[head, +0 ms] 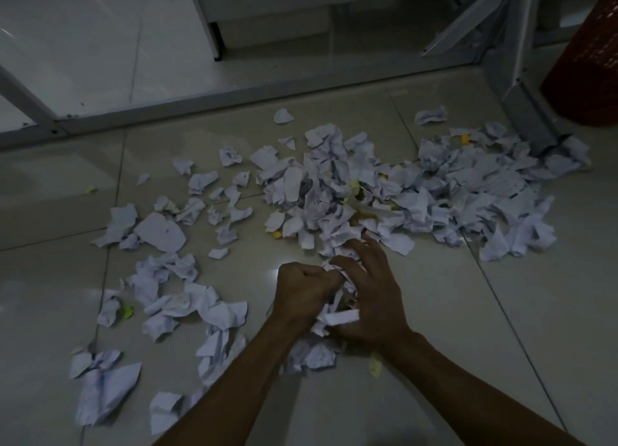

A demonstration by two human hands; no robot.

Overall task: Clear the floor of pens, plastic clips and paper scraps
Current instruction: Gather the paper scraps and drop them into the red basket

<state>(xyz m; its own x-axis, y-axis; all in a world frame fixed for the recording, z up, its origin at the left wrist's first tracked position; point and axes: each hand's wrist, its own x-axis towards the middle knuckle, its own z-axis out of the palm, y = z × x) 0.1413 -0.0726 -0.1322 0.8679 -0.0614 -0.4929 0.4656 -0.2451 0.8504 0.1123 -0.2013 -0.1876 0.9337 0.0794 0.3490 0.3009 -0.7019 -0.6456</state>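
While the room is quite dark, both hands are low over the tiled floor, close together, with a bundle of crumpled paper pressed between them. The left hand is curled into a fist, and its fingers close around one side of the bundle. The right hand covers the other side; its thumb pinches a white piece against the palm, while its fingers spread more loosely over the top and reach toward the nearest scraps.

Many more paper scraps lie on the floor. The big pile is beyond the hands and stretches to the right, up to the foot of a grey metal leg. Some small yellow bits show inside this pile. A looser scatter of scraps lies to the left of the hands, with one small green piece among them, and a few larger torn sheets are nearer, at the lower left. I cannot make out any pens or clips for sure in this light.

At the far right stands a red basket, just beside the metal leg. A grey frame rail runs across the floor behind the pile.
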